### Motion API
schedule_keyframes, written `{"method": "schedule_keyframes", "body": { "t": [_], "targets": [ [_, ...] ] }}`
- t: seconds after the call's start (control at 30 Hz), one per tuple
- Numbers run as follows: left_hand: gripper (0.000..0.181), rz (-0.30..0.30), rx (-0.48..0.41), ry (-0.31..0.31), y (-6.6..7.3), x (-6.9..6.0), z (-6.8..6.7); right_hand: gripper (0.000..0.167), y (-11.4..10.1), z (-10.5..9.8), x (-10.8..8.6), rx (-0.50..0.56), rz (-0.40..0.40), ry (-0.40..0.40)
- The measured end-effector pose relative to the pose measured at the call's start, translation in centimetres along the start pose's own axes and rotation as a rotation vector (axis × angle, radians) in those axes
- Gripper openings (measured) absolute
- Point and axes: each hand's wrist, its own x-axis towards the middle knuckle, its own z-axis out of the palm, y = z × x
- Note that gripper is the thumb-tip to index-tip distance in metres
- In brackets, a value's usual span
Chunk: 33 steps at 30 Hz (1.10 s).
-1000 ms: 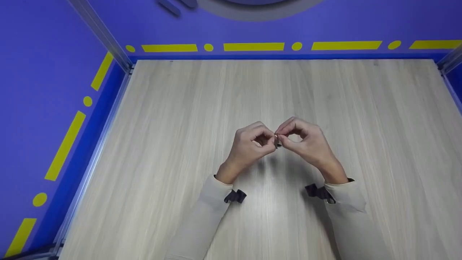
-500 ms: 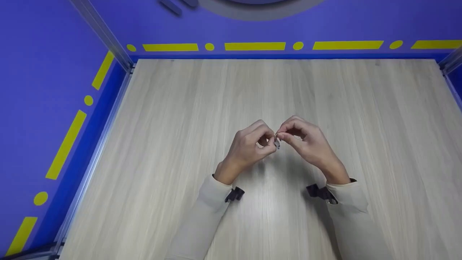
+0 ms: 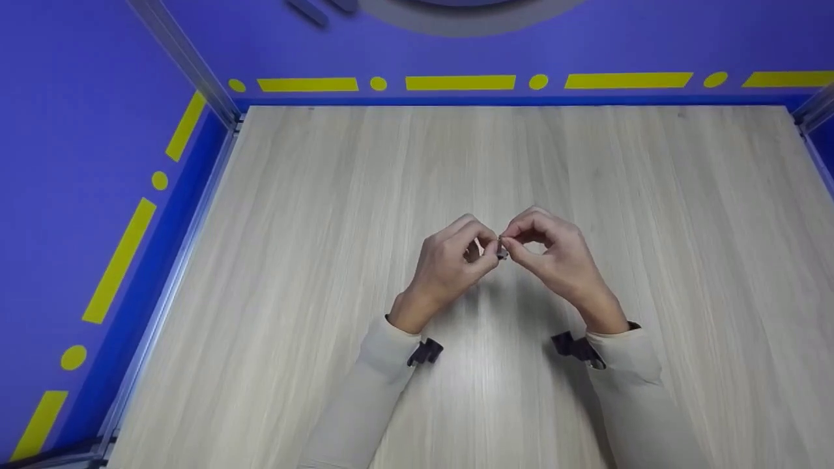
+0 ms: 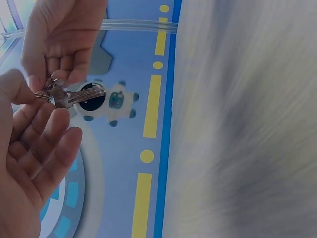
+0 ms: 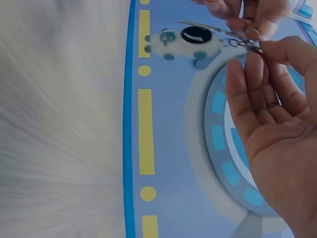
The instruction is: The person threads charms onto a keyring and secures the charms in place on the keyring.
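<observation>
Both hands meet in the air above the wooden table [image 3: 313,228]. My left hand [image 3: 449,264] pinches a small metal key ring [image 4: 42,95] between thumb and index finger, its other fingers loosely bent. Pressed close against it, my right hand [image 3: 560,260] pinches the ring's other side by the fingertips. From the ring hang a silver key [image 4: 88,94] and, on a short chain [image 5: 233,43], a white astronaut charm [image 5: 173,43] with a black visor. Fingertips partly cover the ring, and whether it is spread cannot be told.
Blue walls [image 3: 85,98] with yellow dashes and dots stand behind the table and along its left side. A metal frame edge [image 3: 189,241] runs down the left. Dark straps [image 3: 425,352] are around both wrists, over beige sleeves.
Both hands remain nearly in place, with slight shifts of the fingertips. The small grey item hanging between them has turned and sits slightly higher than half a second ago.
</observation>
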Motion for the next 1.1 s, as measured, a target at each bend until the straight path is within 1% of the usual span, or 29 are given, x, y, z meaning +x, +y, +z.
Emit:
{"method": "schedule_keyframes", "body": {
  "t": [0.13,0.2,0.4,0.5,0.63,0.73,0.83,0.97,1.03,1.1],
  "targets": [
    [0.003,-0.03,-0.081,-0.02,0.04,0.08,0.11,0.012,0.05,-0.18,-0.01,-0.004,0.016,0.049],
    [0.002,-0.03,-0.089,-0.025,0.01,0.08,0.08,0.011,0.04,-0.26,-0.01,-0.006,0.032,0.058],
    [0.006,-0.015,-0.033,-0.042,-0.33,-0.01,0.17,0.006,0.09,-0.52,-0.04,-0.015,0.103,0.042],
    [0.007,-0.026,0.0,-0.053,-0.31,-0.01,0.15,0.006,-0.04,-0.55,-0.04,-0.029,0.125,0.037],
    [0.008,-0.054,0.043,-0.066,-0.15,0.01,0.05,0.007,-0.07,-0.47,-0.01,-0.049,0.102,0.028],
    [0.008,-0.075,0.052,-0.069,-0.06,0.04,-0.01,0.007,-0.01,-0.39,0.02,-0.062,0.079,0.028],
    [0.007,-0.078,0.016,-0.063,-0.06,0.08,0.0,0.007,0.06,-0.37,0.02,-0.055,0.096,0.04],
    [0.006,-0.057,-0.062,-0.058,-0.17,0.08,0.11,0.006,0.11,-0.39,-0.01,-0.017,0.168,0.064],
    [0.006,-0.059,-0.078,-0.065,-0.2,0.05,0.15,0.005,0.07,-0.43,-0.02,0.002,0.194,0.07],
    [0.008,-0.066,-0.067,-0.074,-0.19,0.03,0.17,0.005,0.05,-0.47,-0.04,0.012,0.206,0.07]
  ]
}}
